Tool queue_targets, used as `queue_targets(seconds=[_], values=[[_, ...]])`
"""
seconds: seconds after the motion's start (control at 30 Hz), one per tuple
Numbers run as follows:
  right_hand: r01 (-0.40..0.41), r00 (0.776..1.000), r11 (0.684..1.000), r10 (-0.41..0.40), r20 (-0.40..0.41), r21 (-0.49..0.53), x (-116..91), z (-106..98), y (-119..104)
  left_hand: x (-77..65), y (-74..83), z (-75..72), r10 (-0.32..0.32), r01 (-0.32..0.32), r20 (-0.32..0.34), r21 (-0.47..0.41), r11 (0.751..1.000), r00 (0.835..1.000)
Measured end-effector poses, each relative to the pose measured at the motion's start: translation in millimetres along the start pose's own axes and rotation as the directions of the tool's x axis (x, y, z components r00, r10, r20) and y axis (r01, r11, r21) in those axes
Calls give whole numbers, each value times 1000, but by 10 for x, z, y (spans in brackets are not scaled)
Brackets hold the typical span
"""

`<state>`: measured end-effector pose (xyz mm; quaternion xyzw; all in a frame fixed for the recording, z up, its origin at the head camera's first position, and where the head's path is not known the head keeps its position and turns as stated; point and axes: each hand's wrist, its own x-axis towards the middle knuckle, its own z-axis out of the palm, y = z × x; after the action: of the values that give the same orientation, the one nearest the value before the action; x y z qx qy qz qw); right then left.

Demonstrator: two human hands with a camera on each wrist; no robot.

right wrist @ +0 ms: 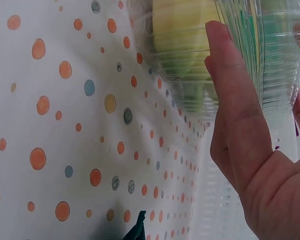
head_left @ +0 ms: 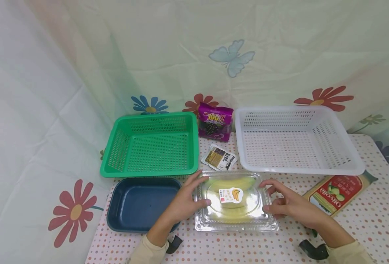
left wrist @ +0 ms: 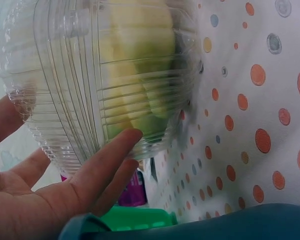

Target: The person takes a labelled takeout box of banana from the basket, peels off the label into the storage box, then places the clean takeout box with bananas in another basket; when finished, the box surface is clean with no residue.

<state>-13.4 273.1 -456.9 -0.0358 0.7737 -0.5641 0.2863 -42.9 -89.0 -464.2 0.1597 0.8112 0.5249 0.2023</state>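
In the head view a clear plastic clamshell box [head_left: 225, 216] of yellow bananas [head_left: 235, 183] sits at the front middle of the table, a banana sticker on its lid. My left hand [head_left: 188, 201] holds its left side, thumb over the lid and fingers by the back left corner. On the opposite side my right hand [head_left: 291, 205] grips the right edge between thumb and fingers. The left wrist view has the fingers [left wrist: 102, 167] against the ribbed side wall. Greenish banana ends show through the plastic in both wrist views.
A green basket [head_left: 195, 128] and a white basket [head_left: 300, 171] stand behind. Between them are a purple packet [head_left: 215, 123] and a small pouch [head_left: 219, 157]. A dark blue basin [head_left: 110, 216] lies at left, a red-labelled bag [head_left: 341, 192] at right.
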Motion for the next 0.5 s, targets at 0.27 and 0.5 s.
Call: queue_targets(seconds=[0.27,0.5], values=[[4,1000,1000,-4,-10,-18,22,-3,12,10,-20,3,3,-3,-9,-16,1000,1000],[-31,999,999,31,-8,-17,31,-7,6,-4,-18,44,-8,7,-41,-27,1000,999]])
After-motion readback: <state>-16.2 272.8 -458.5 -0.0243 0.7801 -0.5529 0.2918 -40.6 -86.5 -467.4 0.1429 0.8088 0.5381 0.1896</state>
